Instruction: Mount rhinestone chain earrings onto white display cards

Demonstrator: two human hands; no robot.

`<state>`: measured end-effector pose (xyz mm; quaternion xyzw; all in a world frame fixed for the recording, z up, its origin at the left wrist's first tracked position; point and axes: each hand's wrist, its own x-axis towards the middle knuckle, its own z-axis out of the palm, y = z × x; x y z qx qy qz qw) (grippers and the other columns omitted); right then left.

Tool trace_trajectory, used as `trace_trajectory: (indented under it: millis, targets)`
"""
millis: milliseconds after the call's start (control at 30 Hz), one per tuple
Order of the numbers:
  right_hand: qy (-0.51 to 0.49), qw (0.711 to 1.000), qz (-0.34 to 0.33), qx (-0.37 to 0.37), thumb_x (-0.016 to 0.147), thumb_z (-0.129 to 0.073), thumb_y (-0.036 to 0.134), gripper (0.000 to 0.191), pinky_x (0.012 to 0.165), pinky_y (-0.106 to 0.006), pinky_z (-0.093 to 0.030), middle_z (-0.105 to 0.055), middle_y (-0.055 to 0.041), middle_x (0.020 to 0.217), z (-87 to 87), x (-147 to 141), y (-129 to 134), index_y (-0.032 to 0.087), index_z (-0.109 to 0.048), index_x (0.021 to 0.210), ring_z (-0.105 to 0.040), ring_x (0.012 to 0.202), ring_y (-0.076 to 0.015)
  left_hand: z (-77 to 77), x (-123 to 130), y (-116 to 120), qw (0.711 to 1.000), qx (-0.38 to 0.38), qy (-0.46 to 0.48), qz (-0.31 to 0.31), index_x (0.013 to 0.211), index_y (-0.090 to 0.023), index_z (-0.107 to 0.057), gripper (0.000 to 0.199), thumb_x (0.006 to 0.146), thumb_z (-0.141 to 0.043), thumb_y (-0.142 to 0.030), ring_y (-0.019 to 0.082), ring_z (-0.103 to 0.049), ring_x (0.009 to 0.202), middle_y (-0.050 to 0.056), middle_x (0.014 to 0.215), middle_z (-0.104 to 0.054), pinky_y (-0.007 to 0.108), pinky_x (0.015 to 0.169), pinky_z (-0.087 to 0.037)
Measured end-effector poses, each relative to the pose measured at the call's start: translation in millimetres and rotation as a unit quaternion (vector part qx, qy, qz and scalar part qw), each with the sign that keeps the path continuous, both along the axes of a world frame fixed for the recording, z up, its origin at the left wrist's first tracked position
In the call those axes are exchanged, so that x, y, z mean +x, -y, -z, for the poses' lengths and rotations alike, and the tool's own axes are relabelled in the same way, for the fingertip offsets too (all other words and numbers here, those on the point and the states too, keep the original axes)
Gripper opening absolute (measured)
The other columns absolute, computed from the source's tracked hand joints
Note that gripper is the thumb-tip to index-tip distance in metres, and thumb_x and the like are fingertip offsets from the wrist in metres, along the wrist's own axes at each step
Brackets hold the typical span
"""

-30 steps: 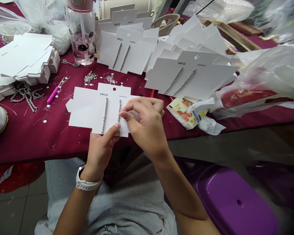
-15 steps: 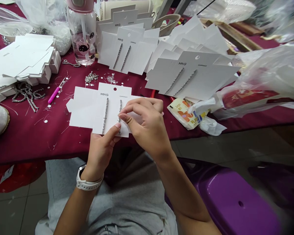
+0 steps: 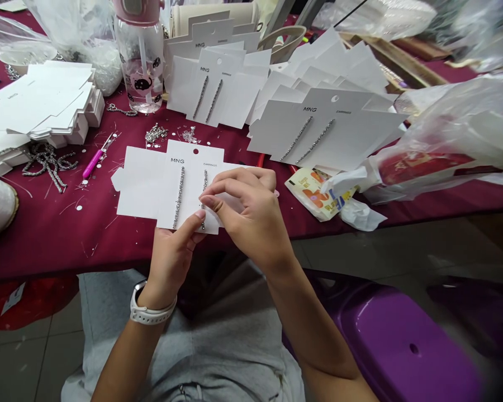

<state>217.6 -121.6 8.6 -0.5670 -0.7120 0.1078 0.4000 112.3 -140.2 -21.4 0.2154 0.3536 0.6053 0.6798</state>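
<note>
A white earring card [image 3: 140, 187] printed MNG lies flat near the table's front edge, with two sparkling silver strands on it. My left hand [image 3: 178, 245] grips its lower edge, thumb on top beside the bottom of the right strand. Over the card's right part, my right hand [image 3: 247, 212] pinches at the middle of the right strand [image 3: 205, 178] with thumb and index fingertips. The left strand [image 3: 179, 198] lies straight and untouched. Whether anything small is between my right fingertips is hidden.
Behind stand finished-looking earring cards [image 3: 327, 128] and a clear bottle [image 3: 145, 72]. At left are stacked white cards [image 3: 37, 97], a silver chain bundle [image 3: 50, 162] and a pink-handled tool [image 3: 93, 163]. A snack packet [image 3: 316, 192] lies right; a purple stool [image 3: 411, 340] stands below.
The view has shifted very slightly. Both hands keep the same hold on the card, and my right fingertips remain at the right strand.
</note>
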Motion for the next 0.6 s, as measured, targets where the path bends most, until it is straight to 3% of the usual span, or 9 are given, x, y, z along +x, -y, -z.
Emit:
trace_trajectory:
  millis: [467,600]
  targets:
    - [0.007,1.000,0.010,0.019,0.077,-0.065,0.028,0.007,0.086,-0.039,-0.037,-0.065,0.0004,0.085,1.3,-3,2,0.025,-0.068,0.071,-0.047,0.094,-0.0212,-2.1,0,1,1.000,0.001,-0.001,-0.001,0.124,-0.025,-0.052,0.054,0.074,-0.064,-0.009,0.015,-0.064,0.100,0.002,0.109,-0.067,0.017,0.074,-0.054]
    - [0.019,0.999,-0.036,0.023,0.079,-0.062,0.023,0.005,0.085,-0.036,-0.040,-0.064,-0.0004,0.085,-2.6,6,1,0.023,-0.067,0.076,-0.051,0.092,-0.0188,-1.8,1,2,1.000,-0.001,-0.006,-0.008,0.121,-0.023,-0.054,0.050,0.074,-0.063,-0.008,0.013,-0.065,0.096,0.002,0.105,-0.069,0.015,0.070,-0.054]
